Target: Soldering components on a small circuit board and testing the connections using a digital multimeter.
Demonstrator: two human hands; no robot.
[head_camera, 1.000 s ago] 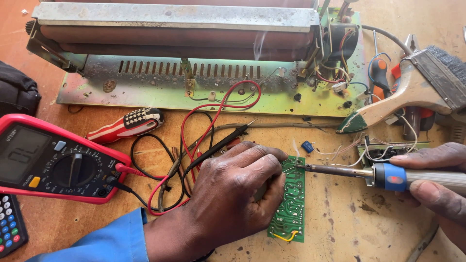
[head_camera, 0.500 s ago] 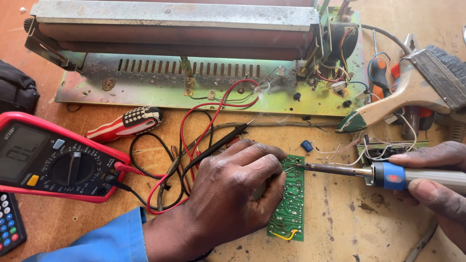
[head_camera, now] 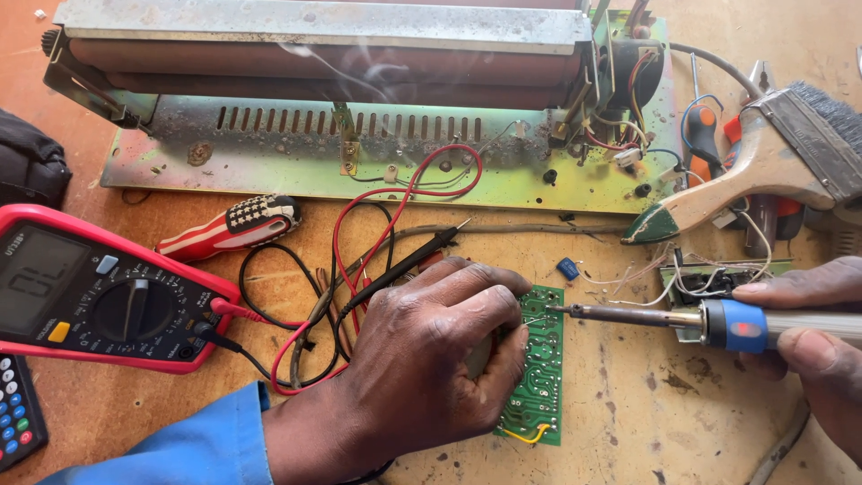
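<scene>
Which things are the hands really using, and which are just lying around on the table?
In use:
left hand steadying the green circuit board
right hand holding the soldering iron, tip on the board

Lying about:
red multimeter
paintbrush
red-handled screwdriver
calculator
big metal chassis

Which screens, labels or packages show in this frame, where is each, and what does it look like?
Multimeter: far left on the table, red case, dark face, round dial, grey rectangular screen with dark digits.
Calculator: bottom-left corner, cut by the frame edge, dark with blue and red keys; its screen is out of view.
No packages or signs. The left hand holds the green board; the right hand holds the soldering iron.
</scene>
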